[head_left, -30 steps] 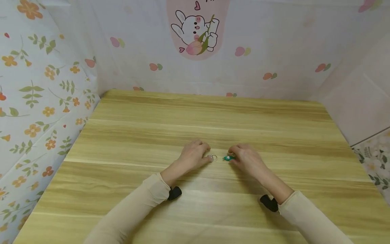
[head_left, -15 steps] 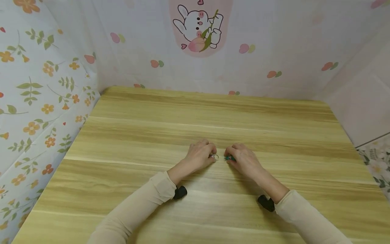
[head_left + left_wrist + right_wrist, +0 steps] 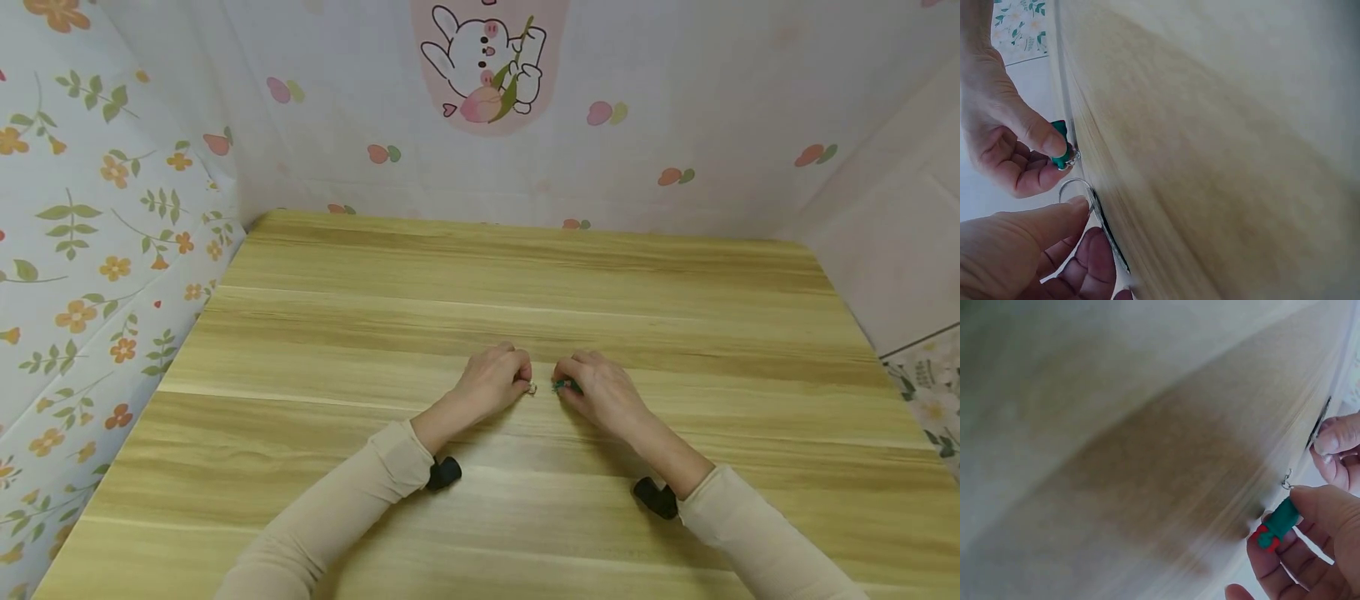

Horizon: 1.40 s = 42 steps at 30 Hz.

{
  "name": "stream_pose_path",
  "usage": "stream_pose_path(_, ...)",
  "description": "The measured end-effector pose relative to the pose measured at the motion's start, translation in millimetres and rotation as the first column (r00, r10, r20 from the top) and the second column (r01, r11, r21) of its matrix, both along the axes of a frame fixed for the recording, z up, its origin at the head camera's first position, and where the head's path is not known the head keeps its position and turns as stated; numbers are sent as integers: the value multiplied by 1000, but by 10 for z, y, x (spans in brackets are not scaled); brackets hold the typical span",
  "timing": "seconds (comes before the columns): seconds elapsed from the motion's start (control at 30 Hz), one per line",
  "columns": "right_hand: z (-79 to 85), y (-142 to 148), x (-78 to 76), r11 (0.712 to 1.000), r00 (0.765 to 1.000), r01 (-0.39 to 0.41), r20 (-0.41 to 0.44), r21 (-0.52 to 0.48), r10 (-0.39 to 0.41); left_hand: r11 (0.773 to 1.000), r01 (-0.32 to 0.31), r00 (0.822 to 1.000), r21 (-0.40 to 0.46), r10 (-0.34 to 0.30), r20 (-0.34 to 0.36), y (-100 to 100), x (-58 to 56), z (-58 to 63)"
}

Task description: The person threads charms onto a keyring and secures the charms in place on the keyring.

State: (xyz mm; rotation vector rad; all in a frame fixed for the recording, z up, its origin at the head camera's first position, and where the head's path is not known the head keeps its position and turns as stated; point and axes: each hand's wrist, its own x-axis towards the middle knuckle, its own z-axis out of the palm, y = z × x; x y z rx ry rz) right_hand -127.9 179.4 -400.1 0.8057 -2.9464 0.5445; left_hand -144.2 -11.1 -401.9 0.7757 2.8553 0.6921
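Thumb and fingers of my left hand [image 3: 491, 382] pinch a thin silver key ring [image 3: 1076, 180], whose loop stands up past the thumb tip in the left wrist view. A dark, narrow strip [image 3: 1110, 234] runs beside those fingers along the tabletop. Facing it, my right hand [image 3: 602, 387] pinches a small green charm with red parts [image 3: 1282, 517] between thumb and fingers. From the charm's end hangs a short silver chain [image 3: 1287, 480], pointing toward the left hand. Ring and chain are close but apart in the left wrist view. Fingers cover part of both things.
Both hands are low over a wood-grain table [image 3: 300, 333]. Black devices [image 3: 445, 473] sit under the wrists at the beige sleeves [image 3: 322, 517]. Patterned cloth [image 3: 637, 108] hangs behind the table's back edge and along its left side.
My left hand has moved right to the ring and gripped it, and the ring has turned. My right hand has closed more over the charm, shifting slightly left.
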Motion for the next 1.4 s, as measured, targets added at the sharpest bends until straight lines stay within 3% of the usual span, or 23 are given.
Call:
stream_pose_path(0.2, 14, -8, 18, 999, 1000, -1, -26, -41, -1, 997, 8, 1000, 72, -10, 24, -28, -2, 21)
stream_pose_path(0.47, 22, 4, 86, 983, 998, -11, -55, -182, 1, 979, -24, 995, 202, 5, 95, -51, 19, 59)
stream_pose_path(0.73, 121, -30, 205, 938, 999, 38, -23, -344, -49, 923, -70, 984, 378, 2, 177, -43, 85, 150)
stream_pose_path(1.13, 170, -61, 264, 909, 989, 43, -111, -415, -98, 817, -188, 933, 545, -26, 360, -3, 177, 219)
stream_pose_path(1.4, 173, -82, 269, 897, 978, 40, -165, -440, -125, 805, -190, 932, 562, -31, 360, 9, 218, 253)
